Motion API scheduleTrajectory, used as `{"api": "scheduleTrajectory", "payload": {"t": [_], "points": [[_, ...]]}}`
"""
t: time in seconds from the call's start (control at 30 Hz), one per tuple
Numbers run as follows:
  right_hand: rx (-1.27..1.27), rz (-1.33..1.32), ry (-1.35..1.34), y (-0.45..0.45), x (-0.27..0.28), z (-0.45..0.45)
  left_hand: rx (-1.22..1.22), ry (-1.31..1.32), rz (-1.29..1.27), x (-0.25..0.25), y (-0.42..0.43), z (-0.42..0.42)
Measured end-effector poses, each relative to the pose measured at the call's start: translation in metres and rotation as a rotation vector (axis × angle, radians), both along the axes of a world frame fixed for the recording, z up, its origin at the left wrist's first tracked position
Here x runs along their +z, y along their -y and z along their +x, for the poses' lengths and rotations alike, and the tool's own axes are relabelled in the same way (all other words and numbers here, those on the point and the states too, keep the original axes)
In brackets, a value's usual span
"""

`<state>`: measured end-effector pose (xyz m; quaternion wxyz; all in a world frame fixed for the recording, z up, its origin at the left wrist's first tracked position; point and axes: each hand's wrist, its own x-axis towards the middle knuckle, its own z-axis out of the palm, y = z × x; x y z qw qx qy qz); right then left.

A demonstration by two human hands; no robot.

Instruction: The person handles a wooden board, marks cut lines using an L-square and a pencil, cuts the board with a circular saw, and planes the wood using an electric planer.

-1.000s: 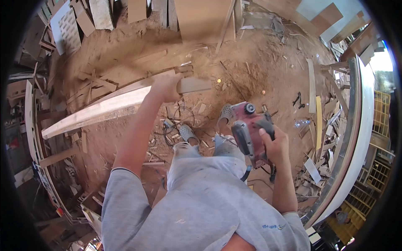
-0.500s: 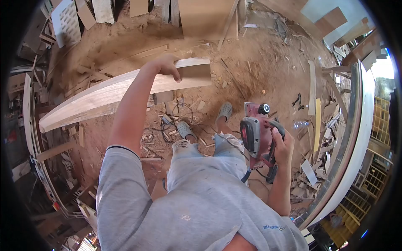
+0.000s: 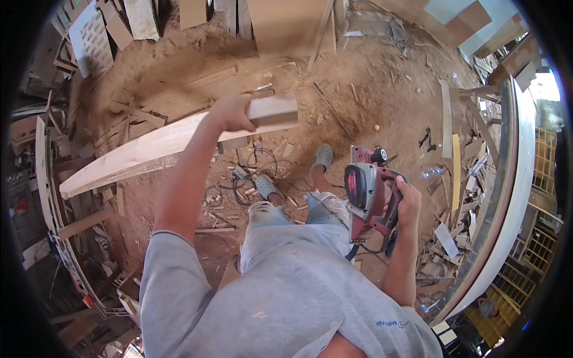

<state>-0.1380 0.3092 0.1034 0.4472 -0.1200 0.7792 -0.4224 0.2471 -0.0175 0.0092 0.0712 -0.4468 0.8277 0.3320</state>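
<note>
A long, pale wooden beam [image 3: 149, 144] stretches from the far left to the middle of the view. My left hand [image 3: 230, 114] is closed over it close to its right end, thumb on the near side, slightly blurred. On the right, my right hand [image 3: 408, 204] wraps round the rear handle of a red electric planer [image 3: 371, 200]. The planer hangs beside my right knee, apart from the beam, with its black front knob [image 3: 379, 156] pointing away from me.
Wood offcuts [image 3: 456, 238] litter the dirt floor on the right, and a cable [image 3: 262, 160] loops near my feet. A plastic bottle [image 3: 431, 173] lies right of the planer. Boards [image 3: 289, 27] lean at the back. A long white-edged panel [image 3: 518, 179] runs along the right side.
The beam's right end has dropped towards me and the beam has rolled, with my left hand moving along with it. The planer has turned slightly in my right hand.
</note>
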Motion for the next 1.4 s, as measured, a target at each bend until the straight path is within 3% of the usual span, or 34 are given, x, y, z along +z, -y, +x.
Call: {"api": "scheduleTrajectory", "payload": {"t": [0.17, 0.3, 0.5, 0.6, 0.77, 1.17, 1.4], "points": [[-0.152, 0.015, 0.313, 0.013, -0.023, -0.011, 0.052, 0.117, -0.104, 0.008, -0.055, -0.003], [-0.158, -0.141, 0.81, 0.026, -0.053, -0.017, 0.09, 0.06, -0.215, -0.002, -0.079, -0.002], [-0.136, -0.148, 1.009, 0.052, -0.046, 0.008, 0.074, -0.096, -0.497, -0.032, -0.121, 0.005], [-0.128, -0.119, 1.053, 0.061, -0.039, 0.021, 0.089, -0.078, -0.452, -0.028, -0.128, 0.001], [-0.209, -0.062, 0.895, 0.066, -0.038, 0.046, 0.102, -0.04, -0.502, -0.029, -0.141, -0.005], [-0.183, -0.002, 0.841, 0.087, -0.056, 0.05, 0.116, -0.02, -0.678, -0.045, -0.158, -0.005], [-0.114, -0.001, 0.832, 0.094, -0.068, 0.046, 0.112, -0.01, -0.633, -0.038, -0.155, -0.004]]}}
